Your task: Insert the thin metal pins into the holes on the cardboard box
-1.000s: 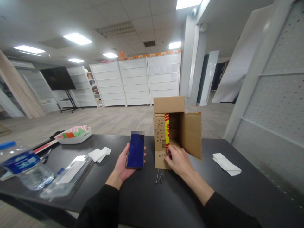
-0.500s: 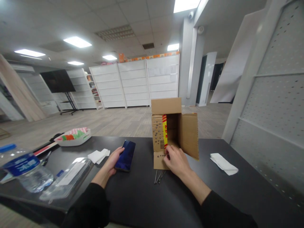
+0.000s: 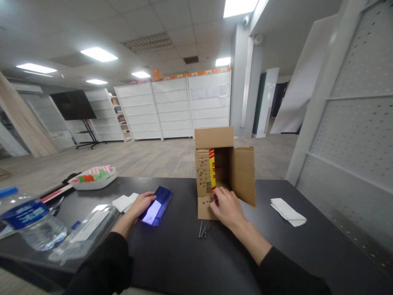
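Note:
My left hand [image 3: 138, 209] is closed around the edge of a dark blue smartphone [image 3: 163, 200], whose glossy face catches a bright reflection. In front of me stands an open cardboard box [image 3: 202, 166] with a red-and-yellow tape strip, its flaps folded out. Several small dark holes or nail heads dot its left panel and lower flap. My right hand [image 3: 227, 209] is at the lower flap with thumb and fingers pinched together; what lies between them is hidden. Several long thin nails or screws [image 3: 204, 230] lie just below the flap.
On the left are a water bottle [image 3: 33, 217], a clear plastic case [image 3: 92, 229], a white basket [image 3: 96, 182] with colourful packets and a folded tissue [image 3: 123, 201]. Another folded tissue [image 3: 287, 212] lies right of the box on the black table [image 3: 184, 266].
My left hand has moved slightly left and tilted the phone, so a bright reflection now shows on it. My right hand stays pinched at the box's lower flap.

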The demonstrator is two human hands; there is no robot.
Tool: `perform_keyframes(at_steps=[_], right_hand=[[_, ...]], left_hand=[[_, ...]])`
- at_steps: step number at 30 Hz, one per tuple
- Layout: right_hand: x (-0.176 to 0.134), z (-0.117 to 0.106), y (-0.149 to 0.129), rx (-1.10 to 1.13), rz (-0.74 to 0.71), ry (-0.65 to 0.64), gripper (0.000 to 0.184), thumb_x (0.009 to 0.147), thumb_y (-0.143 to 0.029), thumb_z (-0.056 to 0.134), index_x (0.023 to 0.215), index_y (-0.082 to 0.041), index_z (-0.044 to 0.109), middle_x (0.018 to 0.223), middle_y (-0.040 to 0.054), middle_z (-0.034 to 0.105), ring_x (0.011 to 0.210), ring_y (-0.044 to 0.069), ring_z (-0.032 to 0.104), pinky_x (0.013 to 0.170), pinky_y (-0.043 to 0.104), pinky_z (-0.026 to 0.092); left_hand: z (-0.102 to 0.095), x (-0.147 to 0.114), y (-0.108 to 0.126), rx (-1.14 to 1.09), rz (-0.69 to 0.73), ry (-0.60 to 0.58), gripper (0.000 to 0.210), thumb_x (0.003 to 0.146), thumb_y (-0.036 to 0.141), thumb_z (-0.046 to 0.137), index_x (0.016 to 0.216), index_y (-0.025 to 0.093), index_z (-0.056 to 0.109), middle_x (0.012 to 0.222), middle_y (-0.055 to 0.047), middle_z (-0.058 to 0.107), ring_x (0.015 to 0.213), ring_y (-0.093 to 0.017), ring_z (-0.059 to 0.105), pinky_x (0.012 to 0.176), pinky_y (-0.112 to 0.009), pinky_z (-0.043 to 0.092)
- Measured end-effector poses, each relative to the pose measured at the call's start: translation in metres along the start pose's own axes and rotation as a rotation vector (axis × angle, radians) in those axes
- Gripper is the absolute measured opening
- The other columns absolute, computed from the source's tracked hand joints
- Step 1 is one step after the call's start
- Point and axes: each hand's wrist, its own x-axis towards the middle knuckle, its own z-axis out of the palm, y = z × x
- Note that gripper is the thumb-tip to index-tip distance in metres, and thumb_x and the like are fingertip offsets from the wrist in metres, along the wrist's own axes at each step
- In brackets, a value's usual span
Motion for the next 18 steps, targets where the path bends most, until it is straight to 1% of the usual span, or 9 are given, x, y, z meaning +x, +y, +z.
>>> perform_keyframes(at_steps=[3, 5, 7, 9, 11, 13, 15, 18], right_hand=[[0.000, -0.001, -0.001, -0.001, -0.015, 0.023, 0.011, 0.081, -0.010, 0.049, 0.084, -0.020, 0.054, 0.087, 0.0036, 0.064, 0.083, 0.020, 0.056, 0.074, 0.031, 0.029], [0.000, -0.002, -0.001, -0.007, -0.024, 0.031, 0.012, 0.082, -0.010, 0.049, 0.084, -0.020, 0.054, 0.089, 0.0040, 0.064, 0.084, 0.020, 0.056, 0.074, 0.031, 0.030], [0.000, -0.003, -0.002, -0.011, -0.032, 0.034, 0.013, 0.082, -0.009, 0.049, 0.084, -0.020, 0.055, 0.089, 0.0041, 0.064, 0.084, 0.020, 0.056, 0.075, 0.031, 0.030], [0.000, -0.003, -0.002, -0.012, -0.045, 0.032, 0.013, 0.082, -0.009, 0.049, 0.085, -0.020, 0.055, 0.090, 0.0041, 0.064, 0.085, 0.020, 0.056, 0.075, 0.031, 0.031], [0.000, -0.001, -0.001, -0.010, -0.060, 0.031, 0.014, 0.082, -0.008, 0.049, 0.085, -0.020, 0.056, 0.091, 0.0041, 0.064, 0.085, 0.020, 0.056, 0.076, 0.031, 0.031], [0.001, 0.000, 0.000, -0.007, -0.068, 0.035, 0.015, 0.082, -0.008, 0.049, 0.086, -0.020, 0.057, 0.092, 0.0041, 0.064, 0.085, 0.020, 0.057, 0.076, 0.031, 0.032], [0.001, 0.001, 0.000, -0.004, -0.072, 0.041, 0.016, 0.083, -0.008, 0.049, 0.087, -0.020, 0.058, 0.092, 0.0040, 0.064, 0.085, 0.020, 0.057, 0.076, 0.031, 0.032], [0.000, 0.001, 0.002, -0.002, -0.076, 0.038, 0.016, 0.083, -0.007, 0.049, 0.088, -0.020, 0.058, 0.091, 0.0040, 0.064, 0.085, 0.020, 0.057, 0.077, 0.031, 0.033]], left_hand=[[0.000, 0.005, 0.002, 0.247, 0.067, 0.105, 0.005, 0.067, 0.021, 0.073, 0.070, 0.020, 0.069, 0.073, -0.011, 0.072, 0.093, -0.033, 0.069, 0.076, -0.037, 0.051], [0.003, 0.006, 0.005, 0.434, 0.124, 0.159, 0.012, 0.066, 0.028, 0.075, 0.069, 0.020, 0.067, 0.079, -0.014, 0.073, 0.103, -0.039, 0.067, 0.084, -0.041, 0.050], [0.006, 0.004, 0.006, 0.594, 0.175, 0.171, 0.024, 0.065, 0.037, 0.077, 0.078, 0.018, 0.068, 0.094, -0.020, 0.073, 0.109, -0.042, 0.064, 0.090, -0.045, 0.048], [0.010, 0.002, 0.004, 0.678, 0.199, 0.133, 0.046, 0.064, 0.046, 0.079, 0.097, 0.015, 0.068, 0.111, -0.025, 0.070, 0.111, -0.044, 0.063, 0.092, -0.047, 0.046], [0.013, 0.001, 0.001, 0.730, 0.206, 0.075, 0.071, 0.060, 0.054, 0.080, 0.118, 0.016, 0.063, 0.121, -0.027, 0.066, 0.112, -0.044, 0.064, 0.091, -0.046, 0.047], [0.016, 0.000, -0.004, 0.818, 0.190, 0.070, 0.089, 0.057, 0.060, 0.079, 0.131, 0.018, 0.054, 0.125, -0.028, 0.062, 0.112, -0.046, 0.063, 0.092, -0.048, 0.046], [0.019, -0.002, -0.008, 0.894, 0.212, 0.096, 0.096, 0.055, 0.061, 0.080, 0.135, 0.017, 0.051, 0.126, -0.031, 0.059, 0.113, -0.048, 0.061, 0.093, -0.051, 0.045], [0.023, -0.006, -0.008, 0.929, 0.219, 0.138, 0.088, 0.055, 0.056, 0.081, 0.129, 0.017, 0.054, 0.122, -0.031, 0.061, 0.114, -0.052, 0.059, 0.093, -0.055, 0.043]])
